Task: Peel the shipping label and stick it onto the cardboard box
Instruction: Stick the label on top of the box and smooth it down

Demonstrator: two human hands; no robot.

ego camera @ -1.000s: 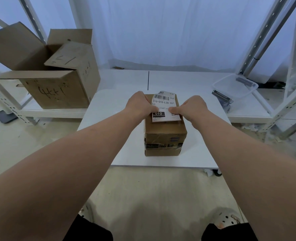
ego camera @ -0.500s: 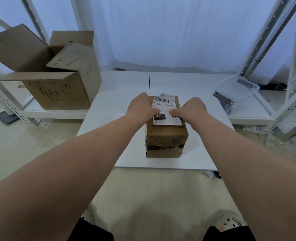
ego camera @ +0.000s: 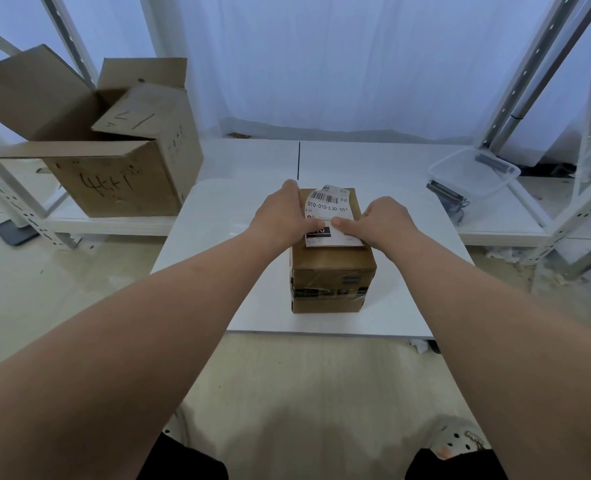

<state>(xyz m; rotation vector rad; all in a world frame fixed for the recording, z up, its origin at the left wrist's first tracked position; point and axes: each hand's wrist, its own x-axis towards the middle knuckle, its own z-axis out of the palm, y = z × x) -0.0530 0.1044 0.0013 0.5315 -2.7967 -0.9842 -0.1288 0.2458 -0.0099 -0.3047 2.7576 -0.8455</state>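
The label is a white slip lying lengthwise on top of the cardboard box. Its far end reaches the box's far edge. A barcode runs across that far end, with "010-010-L30-551" printed large below it. Then come lines of small print and, at the near end, a black block.

My left hand sits at the box's left top edge with its thumb laid across the label, partly covering the black block. The rest of its fingers drop out of sight along the box's left side, so I cannot tell whether they grip. My right hand has its fingers curled, one tip pressed on the label just beside my left thumb. It hides the label's near right corner, and I cannot tell whether it pinches that corner or only presses it.

The box is small and brown, with clear tape and a dark band round its near face. It stands upright in the middle of a white surface.

Beyond the surface runs a low white shelf. At its far left is an open carton scrawled with marker, and at its far right a clear plastic tub. White rack posts rise at both sides. A white curtain closes the far end above a pale floor.
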